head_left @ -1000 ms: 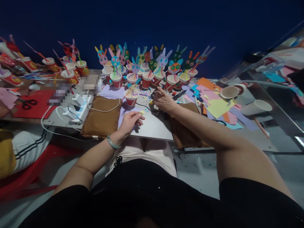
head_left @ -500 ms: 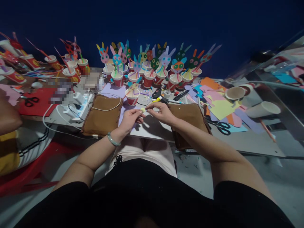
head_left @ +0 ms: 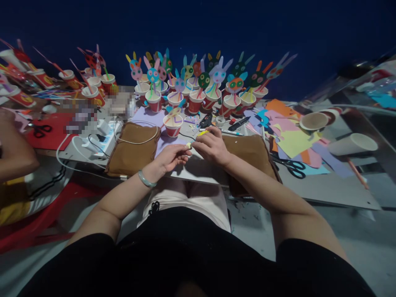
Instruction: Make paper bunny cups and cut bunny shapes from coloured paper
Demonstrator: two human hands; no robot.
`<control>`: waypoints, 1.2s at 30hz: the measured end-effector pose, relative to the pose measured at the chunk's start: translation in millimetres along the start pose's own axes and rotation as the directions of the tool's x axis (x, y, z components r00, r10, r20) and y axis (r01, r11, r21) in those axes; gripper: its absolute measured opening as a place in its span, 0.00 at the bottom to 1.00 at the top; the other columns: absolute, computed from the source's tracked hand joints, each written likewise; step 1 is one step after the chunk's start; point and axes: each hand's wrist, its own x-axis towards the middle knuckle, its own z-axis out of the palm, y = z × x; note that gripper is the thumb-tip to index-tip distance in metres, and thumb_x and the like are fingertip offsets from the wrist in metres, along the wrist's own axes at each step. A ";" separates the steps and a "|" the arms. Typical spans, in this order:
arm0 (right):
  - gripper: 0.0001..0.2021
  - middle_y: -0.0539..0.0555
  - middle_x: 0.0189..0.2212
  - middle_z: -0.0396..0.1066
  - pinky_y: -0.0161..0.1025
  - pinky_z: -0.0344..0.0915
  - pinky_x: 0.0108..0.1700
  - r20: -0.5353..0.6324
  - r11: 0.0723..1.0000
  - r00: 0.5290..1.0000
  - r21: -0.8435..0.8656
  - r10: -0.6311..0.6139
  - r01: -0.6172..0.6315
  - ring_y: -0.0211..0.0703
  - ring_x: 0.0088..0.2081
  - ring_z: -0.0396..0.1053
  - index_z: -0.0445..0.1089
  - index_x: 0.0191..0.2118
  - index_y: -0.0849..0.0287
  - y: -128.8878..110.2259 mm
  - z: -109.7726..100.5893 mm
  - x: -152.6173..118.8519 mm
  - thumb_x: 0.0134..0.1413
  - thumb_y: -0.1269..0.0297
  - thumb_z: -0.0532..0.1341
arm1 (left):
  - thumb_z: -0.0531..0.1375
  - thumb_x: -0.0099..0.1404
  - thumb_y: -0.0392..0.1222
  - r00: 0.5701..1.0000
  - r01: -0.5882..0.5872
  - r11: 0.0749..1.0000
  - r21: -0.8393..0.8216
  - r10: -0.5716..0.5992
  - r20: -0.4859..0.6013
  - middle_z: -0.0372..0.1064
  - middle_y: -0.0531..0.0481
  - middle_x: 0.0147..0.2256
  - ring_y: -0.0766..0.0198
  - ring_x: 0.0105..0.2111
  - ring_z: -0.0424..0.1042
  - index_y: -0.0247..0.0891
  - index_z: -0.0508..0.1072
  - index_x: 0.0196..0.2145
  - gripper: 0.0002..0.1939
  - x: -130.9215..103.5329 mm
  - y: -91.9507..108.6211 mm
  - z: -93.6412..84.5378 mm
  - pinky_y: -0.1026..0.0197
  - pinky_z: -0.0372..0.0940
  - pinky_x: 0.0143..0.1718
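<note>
My left hand (head_left: 173, 157) pinches a small pale yellow piece (head_left: 188, 145) between thumb and forefinger. Close against its right side is my right hand (head_left: 212, 145), its fingers curled together at the piece; whether they grip anything is too small to make out. Just behind my hands stands a red and white paper cup (head_left: 173, 125) with a paper figure in it. A yellow object (head_left: 202, 133) shows behind the fingers of my right hand.
Many cups with paper animal heads (head_left: 196, 101) stand at the back. Brown cushions (head_left: 133, 148) lie on both sides. Coloured paper (head_left: 292, 142), scissors (head_left: 295, 167) and loose cups (head_left: 355, 143) are at the right. Another person's arm (head_left: 15, 150) is at the left, near a power strip (head_left: 107, 138).
My right hand has turned, and its fingers have closed in toward the yellow piece. The piece and my left fingertips have shifted slightly right. The other person's arm has moved a little to the right.
</note>
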 end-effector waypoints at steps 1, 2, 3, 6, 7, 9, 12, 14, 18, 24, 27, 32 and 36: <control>0.11 0.51 0.36 0.76 0.52 0.55 0.59 0.030 1.000 1.000 0.001 -0.004 0.004 0.41 0.38 0.67 0.75 0.43 0.50 0.2 -1.0 -0.7 0.72 0.64 0.54 | 0.59 0.69 0.31 1.000 0.006 1.000 0.001 -0.006 -0.001 0.75 0.49 0.24 0.72 0.18 0.69 0.31 0.74 0.32 0.06 0.0 0.3 0.3 0.71 0.62 0.20; 0.12 0.51 0.36 0.76 0.53 0.55 0.59 0.064 1.000 0.998 0.012 0.007 -0.007 0.42 0.39 0.67 0.75 0.43 0.50 0.1 -2.1 -1.1 0.72 0.63 0.53 | 0.60 0.68 0.31 1.000 0.010 1.000 0.002 -0.010 -0.004 0.75 0.49 0.24 0.72 0.18 0.69 0.32 0.74 0.32 0.06 0.0 0.6 0.7 0.70 0.62 0.20; 0.13 0.51 0.37 0.75 0.54 0.55 0.59 0.095 0.999 0.995 0.033 0.029 -0.032 0.43 0.39 0.67 0.75 0.43 0.49 -0.2 -3.3 -1.2 0.72 0.62 0.53 | 0.61 0.68 0.32 1.000 0.013 1.000 0.002 -0.013 -0.006 0.75 0.49 0.24 0.72 0.18 0.69 0.32 0.74 0.31 0.06 -0.1 0.8 1.0 0.70 0.62 0.20; 0.13 0.52 0.37 0.75 0.58 0.54 0.61 0.165 0.980 0.979 0.136 0.122 -0.146 0.45 0.39 0.67 0.76 0.41 0.46 -1.9 -6.5 0.1 0.71 0.58 0.54 | 0.62 0.66 0.33 1.000 0.012 1.000 -0.002 -0.012 -0.005 0.74 0.49 0.24 0.72 0.18 0.69 0.33 0.74 0.30 0.06 -0.4 0.1 1.5 0.69 0.62 0.20; 0.12 0.52 0.37 0.75 0.59 0.53 0.62 0.182 0.967 0.972 0.177 0.152 -0.184 0.45 0.39 0.67 0.76 0.40 0.46 -2.5 -7.2 0.8 0.70 0.56 0.55 | 0.63 0.66 0.33 1.000 0.010 1.000 -0.005 -0.010 -0.001 0.74 0.49 0.24 0.72 0.18 0.68 0.33 0.74 0.30 0.06 -0.7 -0.3 1.4 0.69 0.62 0.20; 0.11 0.52 0.36 0.76 0.60 0.52 0.63 0.201 0.940 0.961 0.244 0.192 -0.239 0.46 0.39 0.68 0.76 0.38 0.45 -4.0 -7.9 2.7 0.69 0.54 0.57 | 0.63 0.65 0.33 1.000 0.003 1.000 -0.007 -0.002 0.016 0.74 0.49 0.24 0.72 0.18 0.68 0.33 0.74 0.29 0.06 -1.4 -1.3 0.7 0.69 0.62 0.20; 0.10 0.52 0.35 0.76 0.60 0.53 0.64 0.178 0.916 0.956 0.290 0.233 -0.278 0.46 0.39 0.69 0.76 0.36 0.46 -7.8 -7.8 6.0 0.67 0.54 0.59 | 0.64 0.64 0.33 0.999 -0.012 1.000 0.007 0.011 0.049 0.74 0.49 0.24 0.72 0.18 0.69 0.32 0.73 0.29 0.06 -2.7 -1.7 -1.3 0.69 0.62 0.19; 0.10 0.52 0.34 0.76 0.59 0.55 0.64 0.118 0.889 0.948 0.328 0.297 -0.320 0.46 0.39 0.70 0.76 0.34 0.48 -12.2 -8.2 8.7 0.65 0.54 0.60 | 0.65 0.64 0.35 0.998 -0.024 0.999 0.026 0.022 0.052 0.74 0.49 0.24 0.71 0.18 0.70 0.32 0.74 0.31 0.05 -3.7 -1.1 -3.0 0.69 0.62 0.19; 0.13 0.53 0.31 0.75 0.52 0.66 0.52 0.082 0.628 0.806 0.582 0.587 -0.517 0.45 0.35 0.70 0.74 0.32 0.53 -23.7 -11.1 15.3 0.60 0.49 0.65 | 0.66 0.66 0.40 0.994 -0.109 0.992 0.063 0.108 0.018 0.74 0.51 0.25 0.71 0.18 0.71 0.32 0.75 0.38 0.08 -6.8 0.1 -5.1 0.69 0.62 0.18; 0.19 0.47 0.24 0.68 0.40 0.64 0.35 0.378 -0.028 0.523 0.829 0.764 -0.559 0.36 0.27 0.61 0.71 0.28 0.55 -36.7 -8.9 23.0 0.44 0.46 0.74 | 0.69 0.58 0.35 0.950 -0.305 0.942 0.141 0.312 -0.032 0.71 0.56 0.26 0.73 0.19 0.71 0.33 0.73 0.38 0.11 -13.2 -1.8 -0.9 0.69 0.64 0.20; 0.20 0.46 0.22 0.66 0.39 0.62 0.33 0.451 -0.141 0.473 0.820 0.757 -0.555 0.35 0.26 0.60 0.71 0.26 0.56 -41.9 -5.2 24.4 0.40 0.47 0.76 | 0.71 0.54 0.36 0.922 -0.373 0.915 0.154 0.385 -0.051 0.70 0.57 0.29 0.73 0.20 0.70 0.34 0.73 0.37 0.14 -13.6 -3.4 1.1 0.68 0.65 0.20; 0.21 0.45 0.20 0.64 0.38 0.61 0.32 0.496 -0.207 0.448 0.808 0.744 -0.552 0.34 0.25 0.60 0.71 0.25 0.56 -48.6 -2.3 25.0 0.37 0.46 0.76 | 0.73 0.53 0.40 0.892 -0.438 0.885 0.161 0.450 -0.048 0.71 0.56 0.31 0.74 0.21 0.71 0.35 0.73 0.35 0.15 -11.6 -4.8 -1.5 0.68 0.65 0.20; 0.22 0.46 0.21 0.66 0.38 0.60 0.31 0.497 -0.192 0.460 0.804 0.736 -0.563 0.35 0.25 0.59 0.71 0.26 0.56 -53.6 -2.1 25.6 0.38 0.44 0.76 | 0.74 0.51 0.43 0.892 -0.433 0.880 0.195 0.450 -0.052 0.71 0.56 0.29 0.73 0.22 0.70 0.35 0.73 0.33 0.17 -11.7 -5.0 -2.6 0.69 0.64 0.20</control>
